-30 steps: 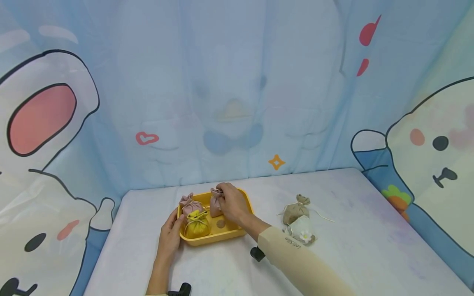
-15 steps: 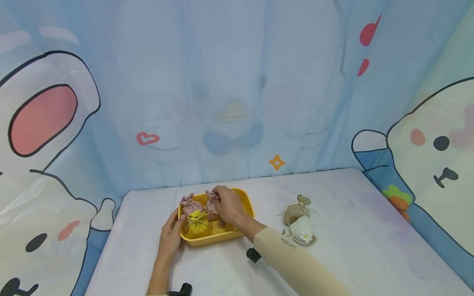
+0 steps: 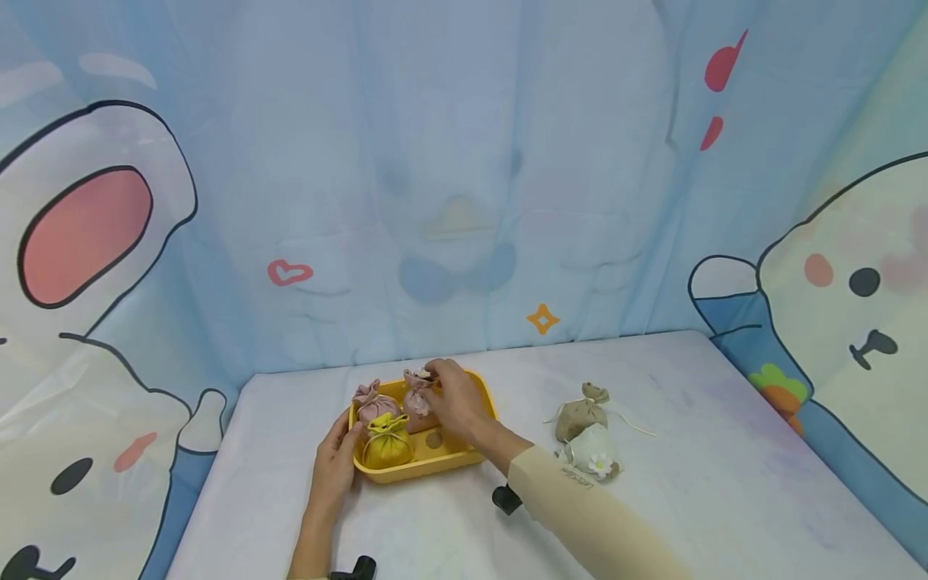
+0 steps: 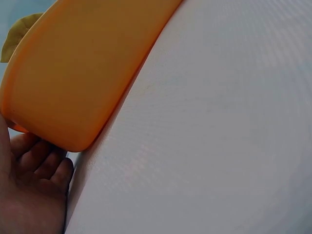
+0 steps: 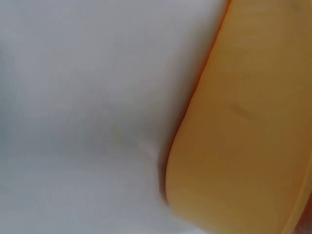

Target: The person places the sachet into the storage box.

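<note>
A yellow tray [image 3: 442, 465] lies on the table, holding small drawstring pouches. My left hand [image 3: 334, 459] grips its left end, thumb at the rim; in the left wrist view the fingers [image 4: 41, 156] curl against the tray's outer wall. In the tray's left part are a pink pouch [image 3: 375, 403] and, in front of it, a yellow pouch [image 3: 387, 443]. Beside them stands a second pink pouch [image 3: 419, 409] with a flower on it. My right hand [image 3: 460, 403] is right at this pouch's upper right side, thumb and forefinger spread apart. The right wrist view shows only tray wall and cloth.
On the table right of the tray, a brown drawstring pouch [image 3: 578, 417] lies behind a whitish pouch [image 3: 590, 451] with a white flower. A blue printed curtain [image 3: 449, 177] hangs behind the white-covered table [image 3: 710, 451].
The second pink pouch has shifted left toward the other pouches and stands there. My right hand moved left with it, then back slightly right, its fingers loosening. My left hand stays on the tray.
</note>
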`<state>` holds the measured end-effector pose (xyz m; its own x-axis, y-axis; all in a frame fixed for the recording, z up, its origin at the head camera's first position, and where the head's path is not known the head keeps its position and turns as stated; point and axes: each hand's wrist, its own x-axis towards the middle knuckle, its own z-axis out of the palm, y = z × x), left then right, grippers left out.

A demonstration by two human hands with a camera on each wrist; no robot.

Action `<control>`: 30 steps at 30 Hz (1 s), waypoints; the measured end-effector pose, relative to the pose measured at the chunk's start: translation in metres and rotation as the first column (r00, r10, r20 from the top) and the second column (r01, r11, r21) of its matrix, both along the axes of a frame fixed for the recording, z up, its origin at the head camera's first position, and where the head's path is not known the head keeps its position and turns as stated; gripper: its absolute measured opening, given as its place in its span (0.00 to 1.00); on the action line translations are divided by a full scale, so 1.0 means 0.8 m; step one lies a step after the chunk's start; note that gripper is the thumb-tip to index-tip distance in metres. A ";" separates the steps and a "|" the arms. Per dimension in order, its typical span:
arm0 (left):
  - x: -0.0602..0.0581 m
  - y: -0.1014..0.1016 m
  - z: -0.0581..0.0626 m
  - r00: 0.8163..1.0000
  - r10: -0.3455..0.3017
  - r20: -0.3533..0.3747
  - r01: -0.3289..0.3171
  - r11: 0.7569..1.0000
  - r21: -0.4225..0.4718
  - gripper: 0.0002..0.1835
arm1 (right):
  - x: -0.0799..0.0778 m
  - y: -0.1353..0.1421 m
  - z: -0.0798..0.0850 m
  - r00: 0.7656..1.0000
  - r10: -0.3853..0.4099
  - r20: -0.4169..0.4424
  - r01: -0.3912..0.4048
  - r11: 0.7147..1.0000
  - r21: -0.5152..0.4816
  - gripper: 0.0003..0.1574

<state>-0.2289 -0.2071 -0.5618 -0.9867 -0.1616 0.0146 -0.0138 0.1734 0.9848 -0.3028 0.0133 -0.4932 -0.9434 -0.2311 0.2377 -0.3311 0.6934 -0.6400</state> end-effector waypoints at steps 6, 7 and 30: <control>0.002 0.000 0.002 1.000 -0.004 0.008 0.004 1.000 -0.001 0.34 | 0.004 0.021 0.005 1.000 0.003 -0.023 -0.004 0.999 -0.041 0.23; 0.002 0.000 0.002 1.000 -0.005 0.010 0.005 1.000 0.000 0.34 | 0.005 0.024 0.005 1.000 0.003 -0.023 -0.004 0.999 -0.048 0.23; 0.000 0.001 0.002 1.000 -0.002 -0.006 0.002 1.000 0.010 0.32 | -0.001 0.085 0.023 0.993 -0.054 -0.108 0.048 0.998 -0.050 0.23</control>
<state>-0.2287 -0.2063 -0.5604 -0.9869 -0.1600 0.0186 -0.0079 0.1634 0.9865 -0.3035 0.0815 -0.4747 -0.9216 -0.1695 0.3492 -0.3656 0.6810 -0.6344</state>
